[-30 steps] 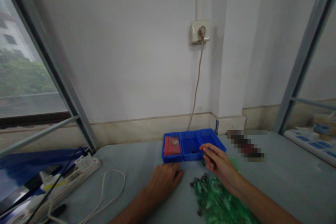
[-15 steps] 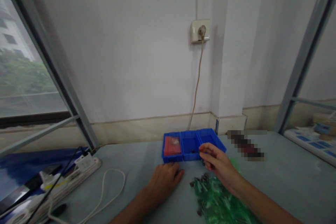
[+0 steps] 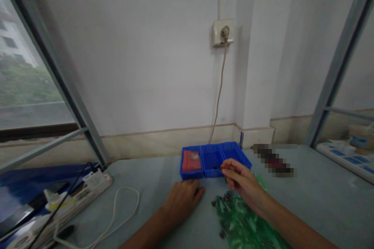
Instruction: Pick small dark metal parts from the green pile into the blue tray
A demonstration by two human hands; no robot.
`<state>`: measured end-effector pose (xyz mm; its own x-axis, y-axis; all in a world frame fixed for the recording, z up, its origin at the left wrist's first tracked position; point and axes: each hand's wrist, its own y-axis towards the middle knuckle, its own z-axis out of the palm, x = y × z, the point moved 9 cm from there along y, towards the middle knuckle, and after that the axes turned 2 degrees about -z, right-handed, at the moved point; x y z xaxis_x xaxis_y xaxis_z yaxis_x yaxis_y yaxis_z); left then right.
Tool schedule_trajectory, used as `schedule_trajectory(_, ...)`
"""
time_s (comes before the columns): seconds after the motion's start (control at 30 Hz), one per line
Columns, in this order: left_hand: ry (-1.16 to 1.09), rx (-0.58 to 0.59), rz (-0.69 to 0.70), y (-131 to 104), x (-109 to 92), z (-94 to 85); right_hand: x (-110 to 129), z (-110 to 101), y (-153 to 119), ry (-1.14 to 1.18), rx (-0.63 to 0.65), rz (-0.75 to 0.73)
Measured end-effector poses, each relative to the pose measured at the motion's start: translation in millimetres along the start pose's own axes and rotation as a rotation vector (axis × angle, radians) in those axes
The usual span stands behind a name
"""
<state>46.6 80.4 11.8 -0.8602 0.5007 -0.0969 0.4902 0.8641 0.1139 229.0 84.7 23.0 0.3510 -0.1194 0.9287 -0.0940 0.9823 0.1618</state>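
My right hand (image 3: pixel 238 176) pinches a small dark piece (image 3: pixel 221 169) between thumb and fingertips, at the front edge of the middle blue bin (image 3: pixel 209 175). The piece is too small to name. Another dark bit (image 3: pixel 214 167) lies inside that bin. Palm down on the table, my left hand (image 3: pixel 184 198) rests open, its fingertips by the front of the left blue bin (image 3: pixel 191 176), which holds red packets (image 3: pixel 191 161). Beneath my right forearm spreads a green plastic bag (image 3: pixel 245 221), with small dark metal pieces (image 3: pixel 226 196) at its edge.
A third blue bin (image 3: pixel 233 151) adjoins on the right. Left on the table are a white power strip (image 3: pixel 78 202) with plugs and a looped white cable (image 3: pixel 138 198). A cord hangs from the wall socket (image 3: pixel 223 33). A pixelated patch (image 3: pixel 274 161) covers something at right.
Almost nothing differs. My right hand has shifted very slightly left with the small dark piece still pinched; my left hand stays in place.
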Motion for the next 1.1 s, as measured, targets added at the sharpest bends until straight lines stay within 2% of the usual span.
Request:
schedule_trajectory(0.37, 0.012, -0.001, -0.01, -0.3, 1.7, 2.4, -14.1, -4.9, 3.2, 0.198, 0.003, 0.09)
schedule_trajectory(0.67, -0.001, 0.021, -0.012, -1.0, 0.1, 0.4, -10.5, -6.8, 2.7, 0.246, -0.03, 0.088)
schedule_trajectory(0.83, -0.008, 0.023, -0.01, -2.0, -1.2, -1.0, -6.4, -8.7, 1.9, 0.216, -0.096, 0.089)
schedule_trajectory(0.93, -0.01, 0.028, -0.009, -2.0, -1.8, -1.4, -2.7, -6.1, 0.3, 0.175, -0.089, 0.07)
schedule_trajectory(1.1, -0.004, 0.018, -0.006, -1.1, -1.3, -1.3, 6.5, -5.1, -2.3, -0.062, -0.071, -0.016)
